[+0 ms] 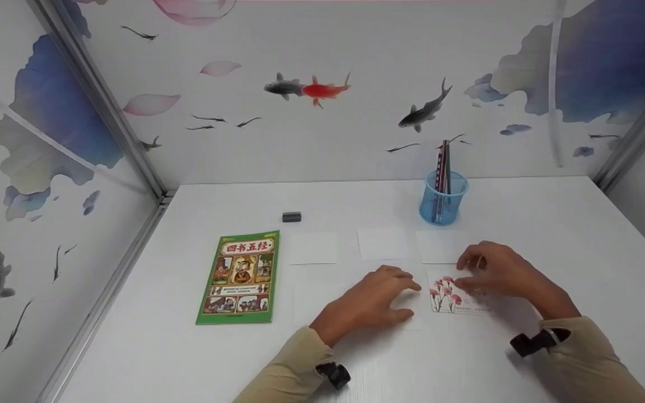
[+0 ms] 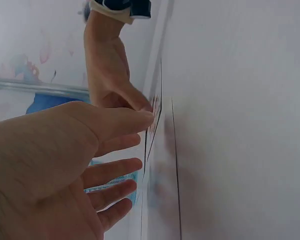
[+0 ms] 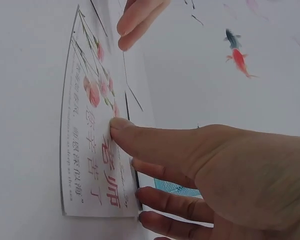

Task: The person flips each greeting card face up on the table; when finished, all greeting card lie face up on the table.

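Observation:
A card with pink carnations and Chinese lettering (image 1: 442,302) lies face up on the white table. My right hand (image 1: 504,274) is over its right part; in the right wrist view the thumb (image 3: 140,136) appears at the card's printed face (image 3: 90,165), with the other fingers loosely extended near its far edge. Whether they touch the card is unclear. Left of the card, my left hand (image 1: 368,299) hovers low with fingers spread and nothing held. Blank white cards (image 1: 312,248) form a back row, including a middle one (image 1: 384,244) and a right one (image 1: 437,246).
A green-bordered book (image 1: 238,280) lies at the left. Behind the cards sit a small dark eraser-like block (image 1: 291,216) and a blue mesh pen cup (image 1: 441,210) holding pencils (image 1: 443,162). Fish-painted panels (image 1: 216,151) enclose the table. Another pale card (image 1: 311,302) lies beside my left hand.

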Demonstrator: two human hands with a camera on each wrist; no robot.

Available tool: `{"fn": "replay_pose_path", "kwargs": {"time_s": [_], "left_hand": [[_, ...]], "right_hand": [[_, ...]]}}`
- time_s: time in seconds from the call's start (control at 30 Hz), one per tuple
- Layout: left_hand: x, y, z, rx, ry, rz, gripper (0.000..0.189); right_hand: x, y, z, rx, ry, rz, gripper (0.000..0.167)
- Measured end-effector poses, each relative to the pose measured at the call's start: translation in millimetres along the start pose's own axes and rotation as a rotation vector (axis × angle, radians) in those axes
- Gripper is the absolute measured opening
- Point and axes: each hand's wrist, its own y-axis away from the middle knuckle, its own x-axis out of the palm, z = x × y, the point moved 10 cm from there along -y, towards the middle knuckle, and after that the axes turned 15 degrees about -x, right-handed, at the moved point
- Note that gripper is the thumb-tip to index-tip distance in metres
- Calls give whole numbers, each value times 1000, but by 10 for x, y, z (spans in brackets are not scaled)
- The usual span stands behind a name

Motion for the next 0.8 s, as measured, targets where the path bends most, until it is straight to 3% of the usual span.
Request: {"fn": "replay_pose_path", "kwargs": {"time_s": [0.17,0.27,0.5,0.63,0.8], "left_hand": [[-95,168,424,-73,98,60,58],[-96,226,582,-91,123,103,70],[-148,212,586,-60,86,42,75],[-156,232,596,-56,108,14,75],[-190,277,660,-56,168,-18,72]], "right_hand": [[-20,-20,317,-103,-22,-55,32],[106,-74,576,-169,-48,-13,34],[463,-295,1009,-232,17,122,62],[534,-328,1081,-248,68,125,68],[532,-355,1051,-242,41,97,60]]}}
